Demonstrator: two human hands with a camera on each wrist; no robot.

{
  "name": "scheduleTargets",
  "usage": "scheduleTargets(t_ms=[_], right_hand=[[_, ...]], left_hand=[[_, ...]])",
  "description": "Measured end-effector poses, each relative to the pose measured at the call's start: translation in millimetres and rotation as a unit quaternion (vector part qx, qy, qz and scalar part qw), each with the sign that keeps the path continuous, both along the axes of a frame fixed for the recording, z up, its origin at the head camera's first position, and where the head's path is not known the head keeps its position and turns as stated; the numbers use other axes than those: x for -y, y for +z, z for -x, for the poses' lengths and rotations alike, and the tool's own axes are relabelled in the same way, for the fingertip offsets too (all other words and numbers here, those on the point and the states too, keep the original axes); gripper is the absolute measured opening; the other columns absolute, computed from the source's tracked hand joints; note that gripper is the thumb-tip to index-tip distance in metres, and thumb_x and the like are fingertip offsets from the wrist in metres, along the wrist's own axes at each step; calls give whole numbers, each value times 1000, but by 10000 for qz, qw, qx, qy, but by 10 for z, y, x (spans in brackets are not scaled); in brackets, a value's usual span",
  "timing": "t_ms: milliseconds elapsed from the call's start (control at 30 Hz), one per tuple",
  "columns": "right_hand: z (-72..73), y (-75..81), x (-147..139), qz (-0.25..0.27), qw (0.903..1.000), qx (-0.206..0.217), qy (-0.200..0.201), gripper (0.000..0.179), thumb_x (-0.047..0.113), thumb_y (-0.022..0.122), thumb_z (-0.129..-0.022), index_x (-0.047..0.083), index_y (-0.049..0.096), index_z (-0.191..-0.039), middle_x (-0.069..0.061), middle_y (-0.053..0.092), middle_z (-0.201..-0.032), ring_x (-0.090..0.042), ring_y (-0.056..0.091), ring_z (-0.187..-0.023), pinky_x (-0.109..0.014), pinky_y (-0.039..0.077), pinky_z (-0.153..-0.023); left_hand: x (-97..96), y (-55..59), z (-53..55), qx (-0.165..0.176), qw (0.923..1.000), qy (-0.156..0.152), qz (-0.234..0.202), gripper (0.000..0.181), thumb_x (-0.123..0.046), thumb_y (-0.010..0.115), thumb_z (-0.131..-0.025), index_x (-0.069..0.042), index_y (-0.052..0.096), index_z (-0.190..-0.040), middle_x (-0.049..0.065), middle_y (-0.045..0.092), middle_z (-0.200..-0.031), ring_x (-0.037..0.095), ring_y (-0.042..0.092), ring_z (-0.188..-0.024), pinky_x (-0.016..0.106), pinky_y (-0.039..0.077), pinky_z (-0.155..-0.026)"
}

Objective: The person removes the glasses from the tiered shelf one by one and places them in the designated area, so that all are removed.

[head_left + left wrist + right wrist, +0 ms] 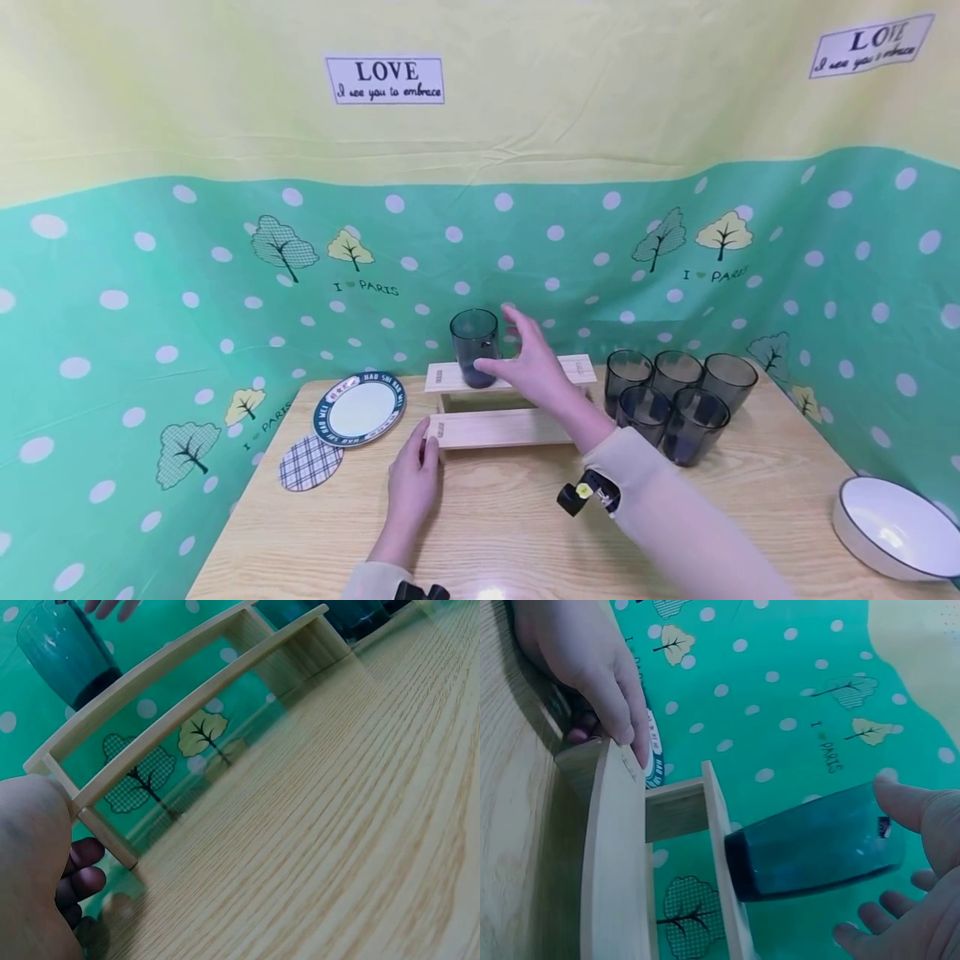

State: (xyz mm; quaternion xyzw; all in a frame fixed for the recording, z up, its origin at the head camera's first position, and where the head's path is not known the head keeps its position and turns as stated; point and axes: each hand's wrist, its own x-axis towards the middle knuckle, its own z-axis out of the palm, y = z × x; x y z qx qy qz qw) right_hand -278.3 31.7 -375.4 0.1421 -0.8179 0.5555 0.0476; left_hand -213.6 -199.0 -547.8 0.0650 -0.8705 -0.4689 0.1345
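Observation:
A dark tinted drinking glass (475,350) stands upright on the rear slat of a low wooden rack (495,428). My right hand (534,363) is beside the glass, thumb and fingers spread apart. In the right wrist view the thumb overlaps the rim of the glass (817,847), while the other fingers stay off its side. My left hand (412,479) grips the left end of the rack's front slat. Thumb on top and fingers curled under that end show in the right wrist view (604,682).
Several more tinted glasses (693,425) stand grouped right of the rack. A blue-rimmed plate (327,427) and a checked round coaster (311,463) lie on the left. At the table's right edge sits a white bowl (862,533). A patterned cloth (480,233) hangs behind the table.

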Motion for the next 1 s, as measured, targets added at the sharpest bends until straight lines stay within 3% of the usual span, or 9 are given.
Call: scheduleTargets(t_ms=[167,400,633,1000], right_hand=[[36,-40,75,64,9999,132,-51,105,28,93,-94,23,28,-176,-12,38,-170,-40,44,-153,-57,49,-118],[104,-18,162,-101,9999,88,-110,106,31,93,-94,25,26,-176,-12,38,-171,-40,44,-154,-59,45,-120],[153,-4,215,-211,9996,100,-141,105,33,92,-95,25,26,-176,-13,39,-171,-36,46,-153,-57,46,-120],[184,-60,247,-228,9996,172,-86,105,36,90,-96,24,24,-177,-14,31,-178,-39,33,-161,-64,36,-125]], left_hand=[[-5,-14,4,18,10000,-11,11,50,-29,50,-119,-11,51,-165,8,72,-118,25,66,-107,55,56,-100],[-1,-9,5,-19,10000,-4,23,50,-30,50,-119,-11,51,-166,6,72,-113,24,66,-104,55,56,-98],[8,-3,1,-19,10000,-17,11,50,-30,49,-120,-10,50,-166,8,73,-123,26,67,-111,58,55,-104],[3,-12,4,-169,9998,54,109,48,-28,51,-119,-10,54,-164,3,71,-106,24,65,-103,55,55,-100]])
